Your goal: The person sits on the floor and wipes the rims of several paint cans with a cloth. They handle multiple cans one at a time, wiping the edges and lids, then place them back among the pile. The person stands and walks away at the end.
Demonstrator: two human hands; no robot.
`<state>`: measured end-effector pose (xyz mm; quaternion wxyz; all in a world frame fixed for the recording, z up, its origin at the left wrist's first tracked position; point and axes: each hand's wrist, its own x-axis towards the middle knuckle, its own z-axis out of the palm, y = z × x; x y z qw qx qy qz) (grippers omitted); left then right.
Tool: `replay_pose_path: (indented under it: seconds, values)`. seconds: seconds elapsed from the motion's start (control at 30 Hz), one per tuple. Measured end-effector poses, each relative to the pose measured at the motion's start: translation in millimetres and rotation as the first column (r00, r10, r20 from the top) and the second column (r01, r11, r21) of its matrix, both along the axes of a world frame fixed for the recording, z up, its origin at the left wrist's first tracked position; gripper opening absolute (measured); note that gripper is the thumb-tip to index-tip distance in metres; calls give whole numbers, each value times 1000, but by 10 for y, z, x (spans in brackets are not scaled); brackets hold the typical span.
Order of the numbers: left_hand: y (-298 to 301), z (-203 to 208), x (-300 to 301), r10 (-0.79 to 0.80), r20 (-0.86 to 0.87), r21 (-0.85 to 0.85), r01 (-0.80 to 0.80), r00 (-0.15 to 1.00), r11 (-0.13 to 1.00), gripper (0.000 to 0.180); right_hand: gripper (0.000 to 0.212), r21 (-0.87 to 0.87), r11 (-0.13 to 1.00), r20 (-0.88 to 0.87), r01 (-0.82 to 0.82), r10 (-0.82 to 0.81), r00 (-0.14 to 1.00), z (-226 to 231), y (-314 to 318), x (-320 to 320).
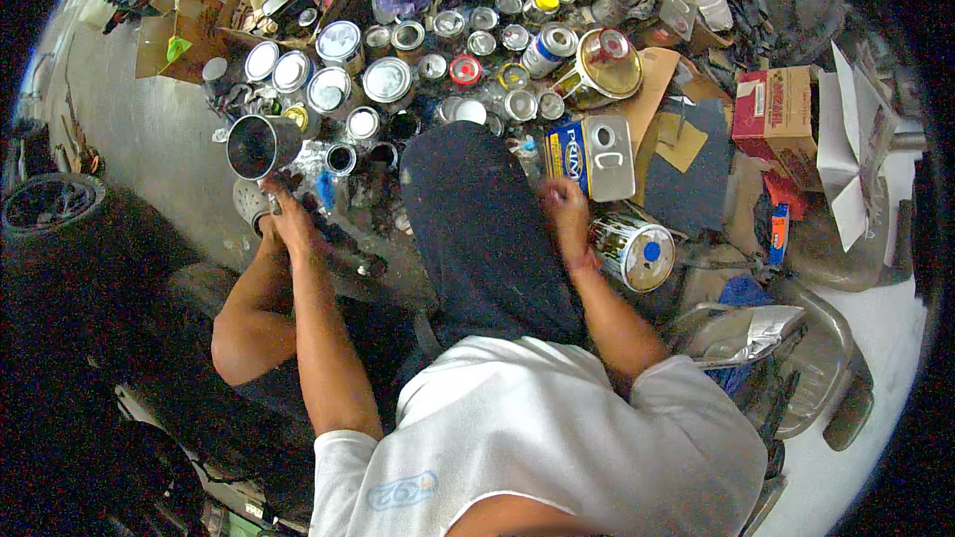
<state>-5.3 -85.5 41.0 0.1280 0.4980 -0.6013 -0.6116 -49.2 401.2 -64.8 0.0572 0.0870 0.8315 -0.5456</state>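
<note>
My left hand is closed on the lower side of an open metal can, its wide, dark mouth tipped toward me. Beyond my raised knee, my right hand has its fingers curled together; whatever they may hold is too small or hidden to make out. Right beside those fingers stands a rectangular metal can with a blue and yellow label. A round paint-smeared can lies just below it. Near my left hand are a small open tin and a blue-stained spot.
Many lidded paint cans, such as a white-topped one, crowd the floor ahead. A large yellowish can stands at the right. Cardboard boxes are farther right, with a chair nearby. A dark drum stands far left.
</note>
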Motion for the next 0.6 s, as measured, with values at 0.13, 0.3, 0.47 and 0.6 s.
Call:
replay_pose_path:
  seconds: [0.13,0.3,0.47,0.6]
  values:
    - [88,-42,-118,80,-69,131,-71,994,989,88,68,485,874,-366,41,160,917,814,-659,-1389]
    - [134,-177,-109,-10,-41,-47,8,999,999,82,111,788,612,-48,-76,183,982,925,-798,-2666]
    - [140,-241,-125,9,-79,-10,-10,997,1000,73,107,862,486,102,-141,106,989,591,-701,-3082]
    - [209,-192,-162,-41,-37,-175,34,998,984,69,105,868,496,-36,-23,108,994,496,-734,-3101]
